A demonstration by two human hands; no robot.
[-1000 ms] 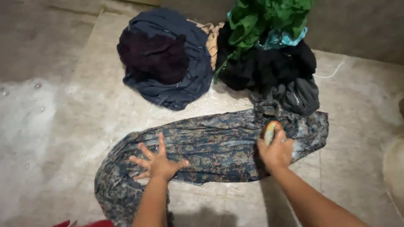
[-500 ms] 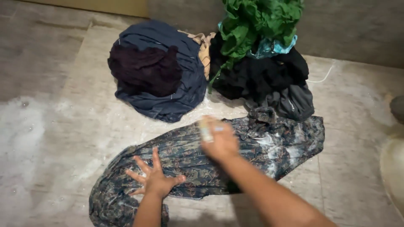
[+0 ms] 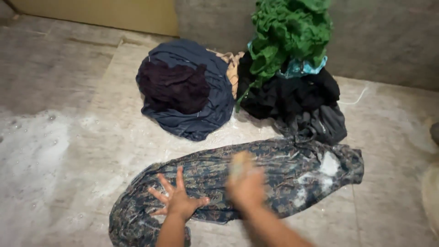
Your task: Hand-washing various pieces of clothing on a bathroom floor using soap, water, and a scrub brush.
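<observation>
right hand slid leftward along patterned cloth

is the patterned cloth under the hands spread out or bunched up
Spread out: the patterned cloth lies flat and long on the floor, left hand pressing it.

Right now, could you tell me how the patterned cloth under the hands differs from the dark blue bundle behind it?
The patterned cloth lies spread long and flat on the floor, while the dark blue bundle is heaped into a rounded mound. The patterned cloth carries white suds patches and a fine print; the dark blue bundle is plain, with a dark maroon piece on top. The left hand presses only the patterned cloth. Both rest on the wet stone floor.
</observation>
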